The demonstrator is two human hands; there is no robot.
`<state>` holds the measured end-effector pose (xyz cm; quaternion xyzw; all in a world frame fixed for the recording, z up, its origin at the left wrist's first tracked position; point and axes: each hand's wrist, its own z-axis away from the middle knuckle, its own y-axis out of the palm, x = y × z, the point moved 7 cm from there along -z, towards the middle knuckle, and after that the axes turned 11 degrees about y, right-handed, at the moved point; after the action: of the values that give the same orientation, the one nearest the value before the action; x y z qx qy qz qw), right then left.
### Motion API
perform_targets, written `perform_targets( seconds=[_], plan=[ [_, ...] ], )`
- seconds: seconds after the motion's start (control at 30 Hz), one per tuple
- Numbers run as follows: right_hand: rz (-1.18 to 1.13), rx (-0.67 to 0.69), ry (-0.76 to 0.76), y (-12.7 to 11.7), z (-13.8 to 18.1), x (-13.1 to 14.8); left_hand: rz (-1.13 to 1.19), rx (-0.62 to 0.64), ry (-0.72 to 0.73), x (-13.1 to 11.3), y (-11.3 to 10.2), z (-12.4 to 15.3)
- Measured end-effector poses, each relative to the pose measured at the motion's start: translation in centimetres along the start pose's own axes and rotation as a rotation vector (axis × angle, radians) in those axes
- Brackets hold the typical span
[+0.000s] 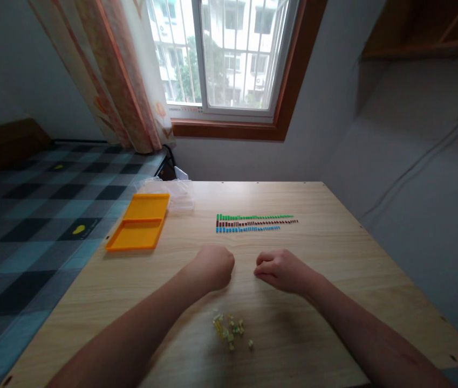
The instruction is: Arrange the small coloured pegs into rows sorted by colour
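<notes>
My left hand (214, 267) is closed over the middle of the table, its fingers curled under and hidden by the back of the hand. A short gap to its right separates it from my right hand (279, 269), whose thumb and fingers are pinched together. Anything held in either hand is too small or hidden to make out. Just beyond both hands lie three rows of tiny building bricks: a green row (248, 217), a dark brown row (248, 223) and a blue row (245, 229). Nearer to me, between my forearms, is a loose pile of pale yellow bricks (229, 331).
An open orange tray (138, 220) with two compartments lies at the table's left edge. Behind it are transparent plastic boxes (180, 195). The wooden table (326, 237) meets the wall under a window. A bed with a checked cover (62, 205) stands on the left.
</notes>
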<state>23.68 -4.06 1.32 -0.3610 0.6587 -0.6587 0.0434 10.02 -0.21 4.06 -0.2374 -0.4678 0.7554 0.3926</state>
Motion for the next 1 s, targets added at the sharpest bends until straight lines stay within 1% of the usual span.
perform_targets(
  seconds=[0.13, 0.2, 0.33, 0.43, 0.53, 0.7, 0.83, 0.93, 1.0],
  plan=[
    [0.000, 0.002, 0.002, 0.2, -0.1, 0.1, 0.027, 0.071, -0.002, 0.4, 1.9, -1.7],
    [0.007, -0.005, 0.011, 0.4, -0.2, 0.0, 0.035, 0.080, 0.001, 0.5, 2.5, -2.2],
    [0.043, -0.030, 0.036, 0.6, -0.4, -0.1, 0.042, 0.065, 0.007, 0.5, 2.8, -2.6],
    [0.095, -0.039, 0.087, 0.2, -0.4, -0.6, 0.045, 0.048, 0.010, 0.6, 2.7, -2.6],
    [0.149, -0.039, 0.175, -1.0, 0.0, -2.3, 0.046, 0.039, 0.011, 0.8, 2.6, -2.4],
    [0.168, -0.037, 0.275, -3.1, 1.4, -6.5, 0.041, 0.034, 0.014, 1.0, 2.4, -2.1],
    [0.135, -0.116, 0.355, -4.5, 2.1, -9.3, 0.039, 0.032, 0.020, 0.9, 1.9, -2.0],
    [0.109, -0.213, 0.421, -5.8, 2.7, -10.4, 0.042, 0.037, 0.025, 0.8, 1.7, -2.0],
    [0.112, -0.238, 0.453, -6.3, 3.1, -10.8, 0.044, 0.038, 0.028, 0.8, 1.6, -1.9]
  ],
)
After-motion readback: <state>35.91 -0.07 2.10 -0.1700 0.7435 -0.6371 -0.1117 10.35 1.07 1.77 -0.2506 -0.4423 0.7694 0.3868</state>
